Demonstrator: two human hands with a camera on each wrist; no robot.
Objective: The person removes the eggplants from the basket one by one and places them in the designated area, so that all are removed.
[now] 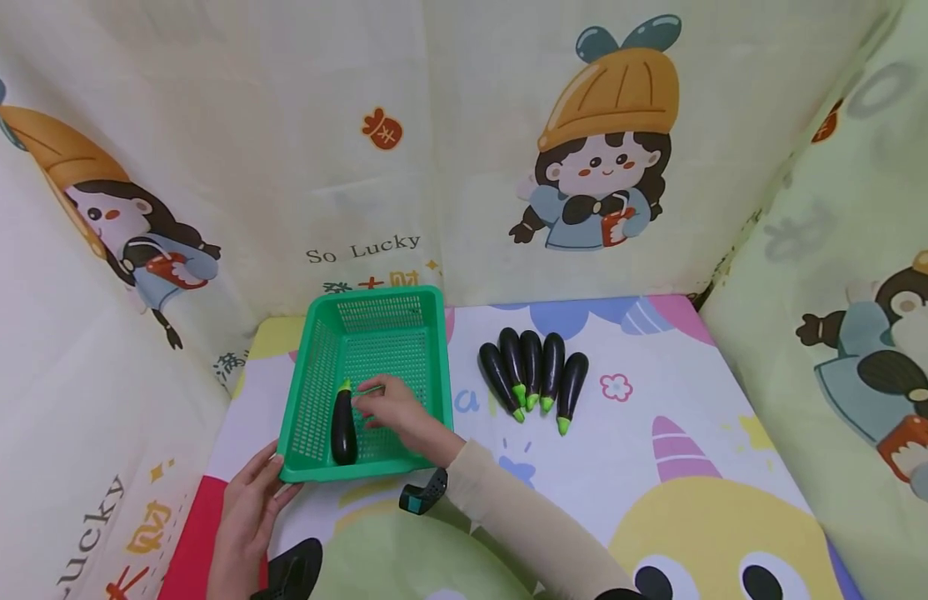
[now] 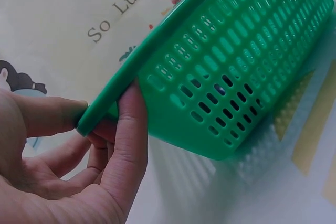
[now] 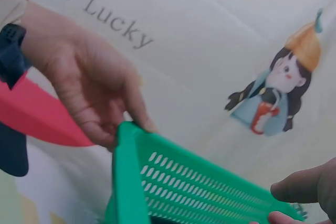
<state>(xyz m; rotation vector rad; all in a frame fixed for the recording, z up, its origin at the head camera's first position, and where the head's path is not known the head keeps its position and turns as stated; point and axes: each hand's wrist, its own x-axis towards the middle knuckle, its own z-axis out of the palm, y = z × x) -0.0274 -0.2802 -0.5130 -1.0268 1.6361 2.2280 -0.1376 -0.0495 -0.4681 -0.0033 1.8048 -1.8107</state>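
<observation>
My left hand (image 1: 246, 508) pinches the near left corner of a green plastic basket (image 1: 440, 358); in the left wrist view, thumb and fingers (image 2: 131, 145) grip its rim from both sides. Inside the basket lies one dark purple eggplant (image 1: 344, 427), its green stem end pointing away from me. Just right of that stem end, my right hand (image 1: 396, 410) hovers within the basket, fingers loosely bent and nothing seen between them. The right wrist view shows its thumb and a finger (image 3: 302, 184) apart at the right edge.
Several more eggplants (image 1: 533, 371) lie side by side on the patterned tablecloth (image 1: 569, 483), right of the basket. Cloth with printed cartoon figures (image 1: 599, 192) hangs behind and at both sides. The basket's far rim stands close to the back cloth.
</observation>
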